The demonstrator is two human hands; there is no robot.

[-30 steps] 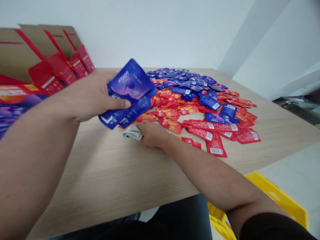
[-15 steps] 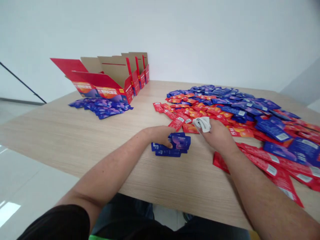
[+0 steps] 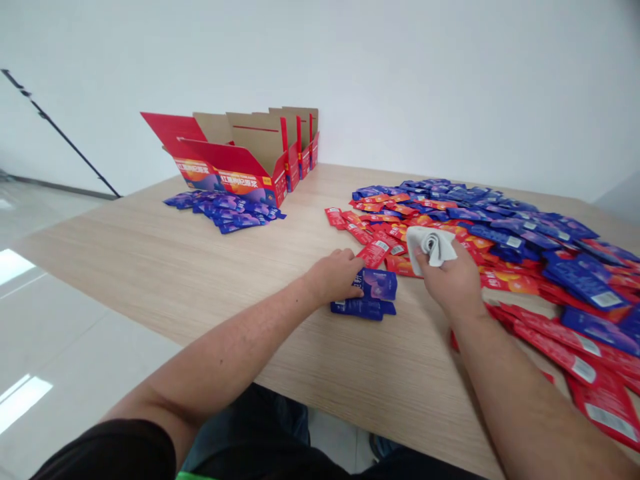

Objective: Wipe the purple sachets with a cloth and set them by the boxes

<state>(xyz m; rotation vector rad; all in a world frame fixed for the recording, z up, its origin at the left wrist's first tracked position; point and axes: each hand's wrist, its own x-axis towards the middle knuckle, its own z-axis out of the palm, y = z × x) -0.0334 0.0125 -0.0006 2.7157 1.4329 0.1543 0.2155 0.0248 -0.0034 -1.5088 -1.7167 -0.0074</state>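
My left hand (image 3: 340,277) is closed on the left end of a blue sachet (image 3: 383,285), thumb on top. Under it, low over the table, lie more blue sachets (image 3: 363,309), partly covered. In my right hand (image 3: 453,277), a crumpled white cloth (image 3: 431,244) is gripped, its folds sticking out above the fingers. That hand hovers beside the front of a pile of red sachets (image 3: 376,252), to the right of the blue ones. The fingertips of the right hand are partly hidden by the cloth.
Open red cartons (image 3: 250,175) stand in a row at the back left, flaps up. Before them lies a heap of blue sachets (image 3: 230,210). A wide mixed pile of blue sachets (image 3: 505,213) and red sachets covers the table's right side. The table (image 3: 280,353) ends near my legs.
The view has swung left, so everything sits further right. The white cloth shows more spread in my right hand. My left hand still grips the blue sachet.
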